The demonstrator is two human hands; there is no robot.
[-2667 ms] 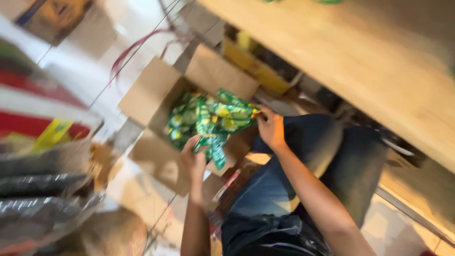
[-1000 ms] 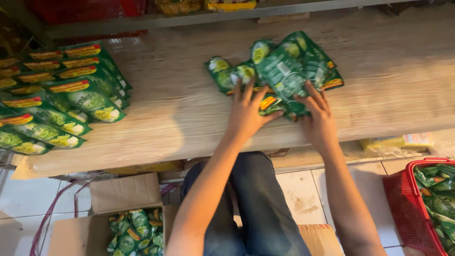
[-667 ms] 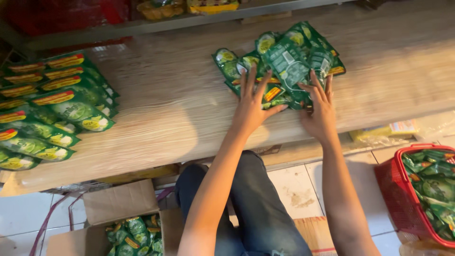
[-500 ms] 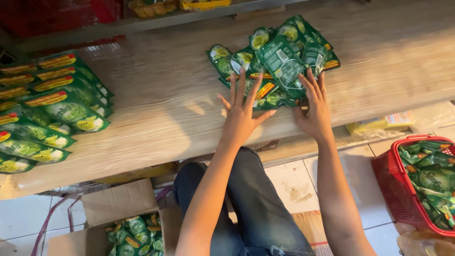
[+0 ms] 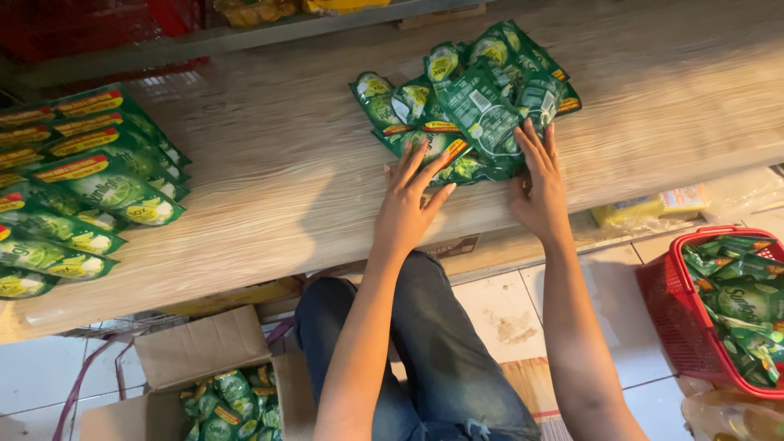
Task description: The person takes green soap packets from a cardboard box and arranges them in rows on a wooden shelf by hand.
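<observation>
A loose heap of green sachets (image 5: 467,102) lies on the wooden shelf board (image 5: 286,196), right of centre. My left hand (image 5: 410,202) rests flat with fingers spread, its fingertips on the heap's near left edge. My right hand (image 5: 537,181) lies flat against the heap's near right edge, fingers pointing up over the packets. Neither hand grips a packet. Rows of the same green sachets (image 5: 77,192) lie fanned out at the shelf's left end.
A cardboard box (image 5: 184,384) with more green sachets stands open on the tiled floor at lower left. A red plastic basket (image 5: 665,306) full of sachets sits at the right. A higher shelf (image 5: 147,37) runs above. My knees are under the shelf edge.
The sachets moved from the floor box onto the shelf. Over the last second both hands slid slightly toward me along the heap's near edge, fingers spreading.
</observation>
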